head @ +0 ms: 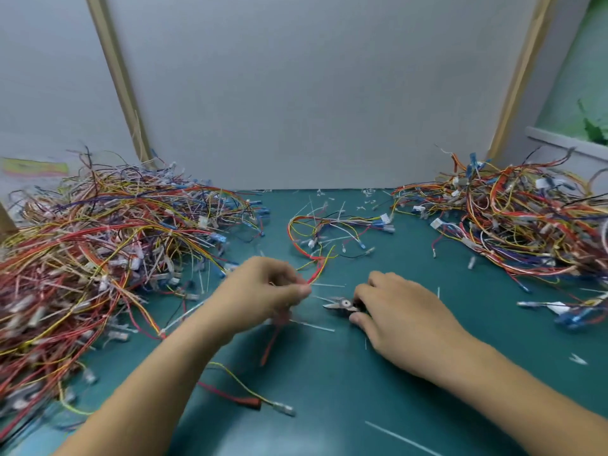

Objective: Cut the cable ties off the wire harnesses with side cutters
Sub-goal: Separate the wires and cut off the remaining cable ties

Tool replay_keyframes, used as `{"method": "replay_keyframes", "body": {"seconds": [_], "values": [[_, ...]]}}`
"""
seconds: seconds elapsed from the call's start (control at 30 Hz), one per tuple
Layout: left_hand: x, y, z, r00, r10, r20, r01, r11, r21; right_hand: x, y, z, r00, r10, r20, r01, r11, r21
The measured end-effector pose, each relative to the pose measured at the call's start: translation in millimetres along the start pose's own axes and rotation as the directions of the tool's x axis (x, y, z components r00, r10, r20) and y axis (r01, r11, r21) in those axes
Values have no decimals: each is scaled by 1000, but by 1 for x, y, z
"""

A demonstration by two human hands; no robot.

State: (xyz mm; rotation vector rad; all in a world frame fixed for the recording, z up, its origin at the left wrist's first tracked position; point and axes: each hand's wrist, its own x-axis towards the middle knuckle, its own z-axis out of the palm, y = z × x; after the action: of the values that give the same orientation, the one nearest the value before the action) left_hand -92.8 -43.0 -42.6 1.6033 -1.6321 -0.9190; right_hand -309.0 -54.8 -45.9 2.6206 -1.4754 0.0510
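Left hand [263,291] pinches the red harness [316,274]; right hand [394,312] grips the side cutters [340,305]. Nip only the cable tie, sparing insulation.

You are reading nothing here. The yellow-and-pink sheet [34,166] at the middle left of the frame is showing only blur, and the white tags among the wire harnesses [513,218] are staying too small to read.
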Motion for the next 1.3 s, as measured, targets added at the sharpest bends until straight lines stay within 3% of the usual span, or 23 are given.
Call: {"method": "replay_keyframes", "body": {"seconds": [0.1,0.23,0.3,0.37,0.43,0.5,0.63,0.77,0.87,0.93,1.07,1.1,1.17,1.23,1.3], "values": [[12,9,4,988,-70,140,130,867,-481,8,20,-1,997,36,-62,-19,967,254],[30,20,-7,977,-6,214,152,721,-675,28,46,-11,966,178,-190,3,723,691],[38,24,-8,983,25,183,118,677,-726,38,53,-20,949,274,-156,4,482,876],[46,24,-5,988,43,146,88,623,-777,45,56,-27,945,326,-24,-31,163,986],[51,20,0,989,65,136,77,558,-826,48,56,-25,954,283,94,-57,-134,989],[52,14,2,984,105,141,61,546,-835,47,54,-18,959,249,137,-60,-297,953],[51,7,0,986,114,119,27,602,-798,44,55,-14,940,271,209,-83,-414,907],[48,12,3,982,46,183,123,581,-804,47,70,-26,917,279,286,-106,-521,847],[43,16,8,971,25,236,155,687,-710,45,79,-33,918,308,249,-36,-562,826],[42,15,11,969,20,248,150,746,-649,42,83,-38,922,340,184,44,-566,823],[44,10,13,988,1,157,99,773,-626,42,85,-53,901,434,-8,226,-453,862],[45,9,14,994,3,105,62,791,-609,41,83,-53,913,406,-33,229,-445,866],[46,7,18,1000,27,-10,-28,830,-557,38,72,-45,972,231,-42,164,-539,826],[45,6,23,991,70,-116,-118,867,-484,35,49,-29,1000,-16,-24,7,-669,744],[46,5,27,979,76,-190,-156,878,-452,31,28,-11,983,-181,30,-152,-707,691]]}}
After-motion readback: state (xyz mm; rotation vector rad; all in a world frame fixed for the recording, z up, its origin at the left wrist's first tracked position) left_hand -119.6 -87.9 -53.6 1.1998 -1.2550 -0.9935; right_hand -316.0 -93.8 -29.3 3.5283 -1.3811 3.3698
